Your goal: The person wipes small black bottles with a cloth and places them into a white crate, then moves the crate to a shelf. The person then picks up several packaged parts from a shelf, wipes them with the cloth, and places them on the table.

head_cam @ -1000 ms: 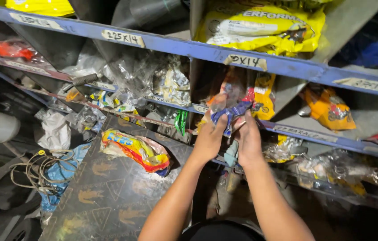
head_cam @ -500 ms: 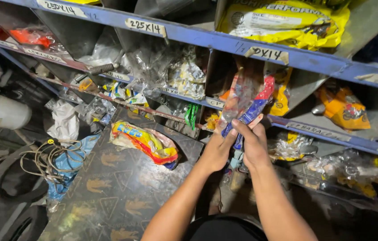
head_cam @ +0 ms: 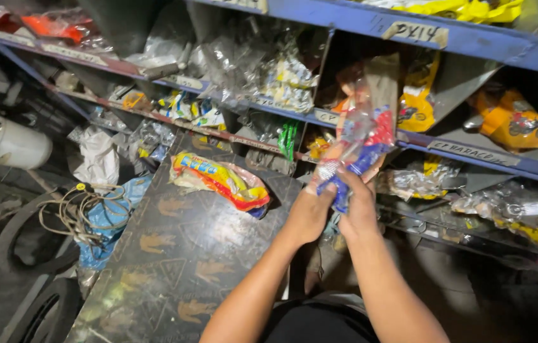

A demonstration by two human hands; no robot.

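Both hands meet in front of the blue shelf (head_cam: 472, 47), just below its middle compartment. The left hand (head_cam: 310, 213) and the right hand (head_cam: 359, 206) are side by side and they touch each other. Together they hold a clear plastic packet (head_cam: 358, 136) with red and blue print. The grip of each hand is pressed together on the lower end of the packet: the left fingers pinch its bottom left corner, and the right fingers (head_cam: 351, 174) close around the blue part at the bottom. So the packet stands up above the grip, almost upright and a little tilted to the right, and its top end reaches in front of the open compartment of the shelf. What is inside the packet I cannot tell.

To the left of the hands there is a dark table (head_cam: 173, 254) with faint orange marks, which stands against the shelf. On it, near the shelf, lies a yellow and red packet (head_cam: 221, 181), well apart from the hands. Left of the table, lower down, a coil of cord (head_cam: 75, 209) lies on a blue cloth (head_cam: 107, 222), and further left is a white container (head_cam: 18, 143).

In the shelf, to the right of the held packet, an orange bag (head_cam: 510, 121) lies in the next compartment. Many clear plastic bags (head_cam: 275, 70) fill the compartment to the left of it.
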